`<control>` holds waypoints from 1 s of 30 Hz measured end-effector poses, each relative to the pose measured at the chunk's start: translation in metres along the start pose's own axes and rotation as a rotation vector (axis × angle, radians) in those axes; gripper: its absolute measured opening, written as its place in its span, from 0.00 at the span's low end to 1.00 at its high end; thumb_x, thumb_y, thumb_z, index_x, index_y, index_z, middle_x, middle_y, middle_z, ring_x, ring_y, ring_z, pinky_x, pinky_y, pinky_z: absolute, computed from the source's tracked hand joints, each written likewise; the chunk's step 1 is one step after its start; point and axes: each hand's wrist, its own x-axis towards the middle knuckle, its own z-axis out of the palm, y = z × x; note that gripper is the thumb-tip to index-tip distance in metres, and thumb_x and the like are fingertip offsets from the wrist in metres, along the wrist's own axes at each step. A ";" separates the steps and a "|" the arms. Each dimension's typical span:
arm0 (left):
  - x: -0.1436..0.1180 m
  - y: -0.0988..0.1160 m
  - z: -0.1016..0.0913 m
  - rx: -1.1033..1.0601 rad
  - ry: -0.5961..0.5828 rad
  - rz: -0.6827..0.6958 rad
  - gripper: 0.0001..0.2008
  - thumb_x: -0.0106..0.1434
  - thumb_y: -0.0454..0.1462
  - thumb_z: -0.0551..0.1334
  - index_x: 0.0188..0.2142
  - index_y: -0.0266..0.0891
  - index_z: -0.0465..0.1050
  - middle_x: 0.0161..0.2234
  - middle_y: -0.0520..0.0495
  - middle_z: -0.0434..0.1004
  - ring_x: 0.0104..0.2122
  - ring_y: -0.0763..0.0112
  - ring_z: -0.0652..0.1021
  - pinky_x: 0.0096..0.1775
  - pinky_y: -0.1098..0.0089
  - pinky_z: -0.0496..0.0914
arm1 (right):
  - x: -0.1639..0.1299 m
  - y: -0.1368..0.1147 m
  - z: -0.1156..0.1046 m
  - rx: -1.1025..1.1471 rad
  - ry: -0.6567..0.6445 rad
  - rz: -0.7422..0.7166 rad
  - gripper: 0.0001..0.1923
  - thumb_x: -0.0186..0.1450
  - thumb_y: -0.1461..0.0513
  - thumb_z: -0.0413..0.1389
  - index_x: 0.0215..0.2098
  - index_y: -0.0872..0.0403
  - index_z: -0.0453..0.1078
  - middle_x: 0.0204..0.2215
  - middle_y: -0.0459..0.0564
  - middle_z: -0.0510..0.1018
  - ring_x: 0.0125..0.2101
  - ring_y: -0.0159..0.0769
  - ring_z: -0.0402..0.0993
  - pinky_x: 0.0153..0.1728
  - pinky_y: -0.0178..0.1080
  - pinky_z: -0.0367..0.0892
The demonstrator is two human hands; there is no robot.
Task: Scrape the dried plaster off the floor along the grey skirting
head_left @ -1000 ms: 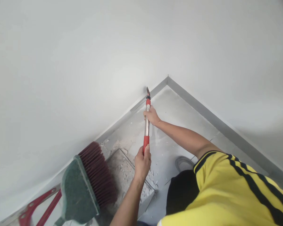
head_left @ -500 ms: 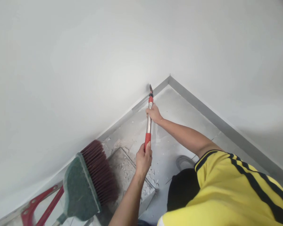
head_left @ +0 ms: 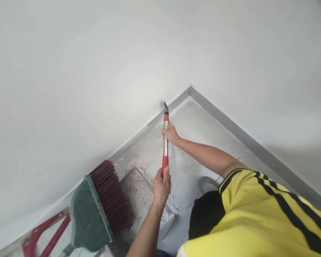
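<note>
My right hand [head_left: 171, 133] is closed around the silver shaft of a scraper [head_left: 166, 146] with a red-and-silver handle. Lower down, my left hand [head_left: 162, 185] grips the red end of the same handle. The scraper's narrow dark blade [head_left: 166, 106] is at the white wall, just above the top edge of the grey skirting [head_left: 156, 119], left of the room corner. Whether the blade presses on the wall is hard to tell.
A green broom [head_left: 89, 214] with dark red bristles stands at lower left, beside a red metal frame [head_left: 33, 239]. Rubble lies on a low square tray-like thing [head_left: 166, 226] and on the tiled floor [head_left: 200, 125]. A grey rounded object [head_left: 207, 184] is near my black-clothed knee.
Both hands and the scraper have shifted slightly left and down, so the blade is a little farther from the corner along the skirting. The grips look the same.
</note>
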 end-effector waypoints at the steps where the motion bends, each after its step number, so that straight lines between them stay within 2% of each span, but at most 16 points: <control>1: 0.000 -0.001 0.000 -0.007 -0.003 -0.003 0.21 0.59 0.55 0.50 0.26 0.39 0.58 0.16 0.59 0.56 0.12 0.81 0.59 0.15 0.78 0.55 | 0.000 0.000 0.000 -0.004 -0.004 0.001 0.14 0.48 0.64 0.51 0.31 0.51 0.51 0.17 0.37 0.63 0.17 0.29 0.63 0.18 0.33 0.62; 7: 0.007 -0.004 0.001 0.015 -0.020 0.040 0.21 0.59 0.55 0.50 0.29 0.38 0.61 0.16 0.58 0.56 0.13 0.81 0.60 0.17 0.78 0.55 | 0.006 0.003 -0.001 -0.017 0.036 -0.021 0.13 0.49 0.63 0.51 0.30 0.50 0.50 0.16 0.37 0.63 0.17 0.30 0.64 0.18 0.32 0.61; 13: 0.008 -0.010 0.003 0.030 0.000 0.024 0.22 0.59 0.55 0.50 0.28 0.39 0.60 0.16 0.58 0.57 0.13 0.81 0.60 0.17 0.78 0.55 | 0.006 0.014 0.002 -0.044 0.007 0.003 0.13 0.48 0.64 0.51 0.29 0.51 0.50 0.15 0.37 0.63 0.16 0.30 0.64 0.17 0.32 0.60; 25: 0.011 -0.012 0.007 -0.051 -0.040 0.017 0.22 0.59 0.55 0.51 0.33 0.38 0.63 0.16 0.59 0.55 0.12 0.82 0.58 0.15 0.79 0.53 | 0.009 0.015 -0.002 -0.039 0.033 0.020 0.14 0.48 0.63 0.51 0.29 0.50 0.50 0.15 0.37 0.63 0.16 0.30 0.63 0.17 0.33 0.60; 30: 0.010 -0.007 0.004 0.012 -0.020 0.029 0.22 0.58 0.56 0.51 0.30 0.38 0.63 0.17 0.58 0.58 0.13 0.81 0.60 0.16 0.79 0.55 | 0.009 0.008 -0.006 -0.007 0.035 -0.025 0.14 0.48 0.63 0.51 0.31 0.50 0.51 0.17 0.38 0.63 0.18 0.31 0.64 0.18 0.34 0.61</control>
